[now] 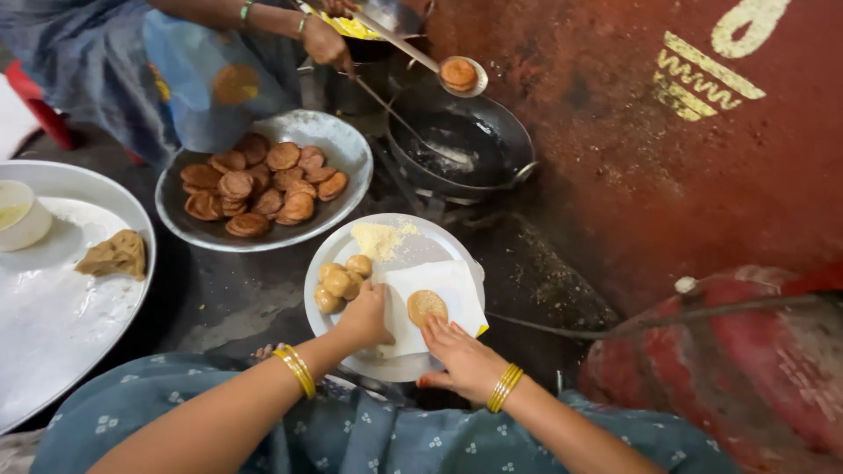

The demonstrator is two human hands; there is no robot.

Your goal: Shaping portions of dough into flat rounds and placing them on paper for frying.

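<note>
Dough disc (427, 306) — flat, round and pale brown — lies on a white sheet (452, 294) that sits on a round metal plate (351, 241). The right hand (463, 358) is spread open over the near edge of the sheet, and its fingertips (436, 323) touch the disc from below. It grips nothing. The left hand (365, 318) is loosely curled and rests on the left side of the sheet, pressing it down; it touches the sheet but does not close around anything. Both wrists wear gold bangles (296, 369).

Just beside the left hand sit a few small dough balls (341, 281) on the same plate. Behind them is a little heap of pale crumbs (379, 238).

Farther out, to the upper left, a big metal bowl (347, 145) holds many brown fried discs (259, 184). To the far left a wide silver tray (61, 316) carries a lump of dough (112, 254) and a small white cup (22, 215).

At the top, a dark frying pan (465, 145) stands on a burner. Another person's hand (325, 44) (with a bracelet) holds a long ladle (463, 75) above the pan, with one fried disc in it. A red gas cylinder (746, 369) lies to the right — well apart from the plate.
</note>
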